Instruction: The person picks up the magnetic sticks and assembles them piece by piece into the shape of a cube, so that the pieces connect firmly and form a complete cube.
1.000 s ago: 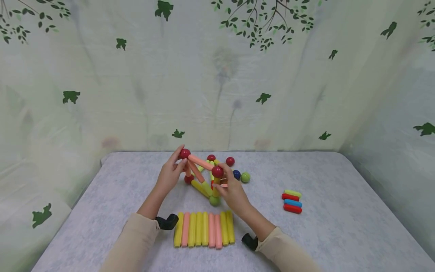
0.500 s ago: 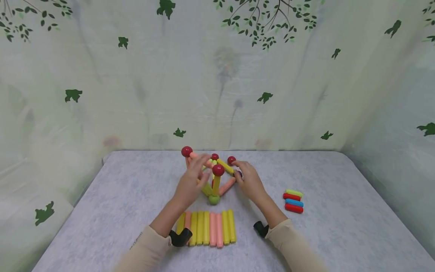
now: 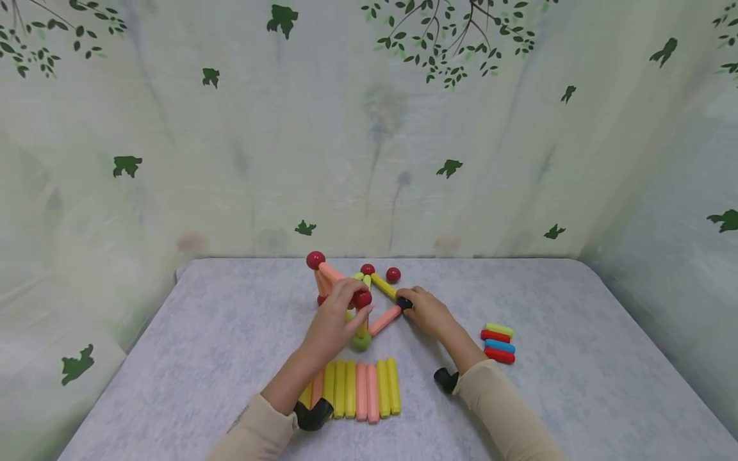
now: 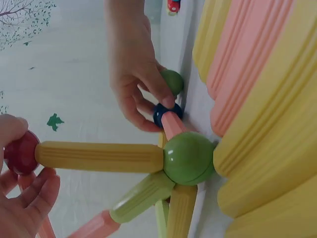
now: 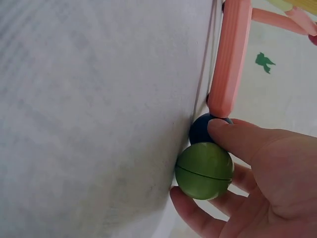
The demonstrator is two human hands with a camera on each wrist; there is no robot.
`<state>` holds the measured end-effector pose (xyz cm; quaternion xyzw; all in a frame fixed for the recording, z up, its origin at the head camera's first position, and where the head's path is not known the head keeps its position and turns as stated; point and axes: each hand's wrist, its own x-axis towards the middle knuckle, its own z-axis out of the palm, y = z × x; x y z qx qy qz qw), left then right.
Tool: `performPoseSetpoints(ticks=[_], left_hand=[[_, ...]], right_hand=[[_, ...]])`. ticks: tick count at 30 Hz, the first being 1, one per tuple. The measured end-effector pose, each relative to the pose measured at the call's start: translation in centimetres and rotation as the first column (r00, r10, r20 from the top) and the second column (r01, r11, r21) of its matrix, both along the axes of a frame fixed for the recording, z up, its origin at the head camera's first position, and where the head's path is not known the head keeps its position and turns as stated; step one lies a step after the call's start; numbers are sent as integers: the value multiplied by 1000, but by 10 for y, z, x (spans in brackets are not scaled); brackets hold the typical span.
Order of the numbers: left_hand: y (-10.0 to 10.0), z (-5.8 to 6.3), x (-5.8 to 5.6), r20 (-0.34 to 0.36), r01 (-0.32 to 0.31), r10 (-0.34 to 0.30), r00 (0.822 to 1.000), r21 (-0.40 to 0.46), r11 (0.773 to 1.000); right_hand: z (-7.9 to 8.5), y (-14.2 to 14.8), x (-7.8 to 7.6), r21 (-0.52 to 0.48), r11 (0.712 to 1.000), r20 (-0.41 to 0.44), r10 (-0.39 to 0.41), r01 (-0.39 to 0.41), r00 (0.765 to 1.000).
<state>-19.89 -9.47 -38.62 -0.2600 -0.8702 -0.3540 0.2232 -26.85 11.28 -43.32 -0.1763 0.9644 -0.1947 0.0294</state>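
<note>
A frame of sticks and balls stands mid-table. My left hand point(image 3: 331, 323) grips a red ball point(image 3: 362, 299) between thumb and fingers, on top of an upright yellow stick point(image 4: 101, 156) that rises from a green ball point(image 4: 189, 158). Low on the right of the frame, my right hand point(image 3: 431, 312) pinches a dark blue ball point(image 5: 200, 128), where a pink stick point(image 3: 385, 319) and a yellow stick point(image 3: 383, 286) meet. Right against the blue ball, a second green ball point(image 5: 204, 171) lies within the curve of my right fingers. Another red ball point(image 3: 315, 260) tops the frame's far left corner.
In front of the frame lies a row of yellow and pink sticks point(image 3: 361, 392), partly behind my left wrist. Short red, blue and green sticks point(image 3: 499, 344) lie to the right. A separate red ball point(image 3: 393, 275) is behind the frame. A patterned curtain point(image 3: 369, 128) hangs behind the table.
My left hand has left the far left red ball and now holds the near one. My right hand has let that near ball go and moved right and down to the blue ball.
</note>
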Motion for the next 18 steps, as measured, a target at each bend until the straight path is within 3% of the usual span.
performPoseSetpoints(ticks=[6, 13, 18], left_hand=[[-8, -2, -2, 57, 13, -15, 998, 28, 1000], [-15, -1, -5, 7, 15, -15, 1000, -3, 1000], [-16, -2, -7, 17, 31, -32, 999, 38, 999]], right_hand=[[1, 3, 5, 30, 998, 85, -54, 52, 995], [0, 7, 18, 30, 997, 146, -81, 78, 986], [3, 11, 30, 23, 997, 144, -72, 69, 987]])
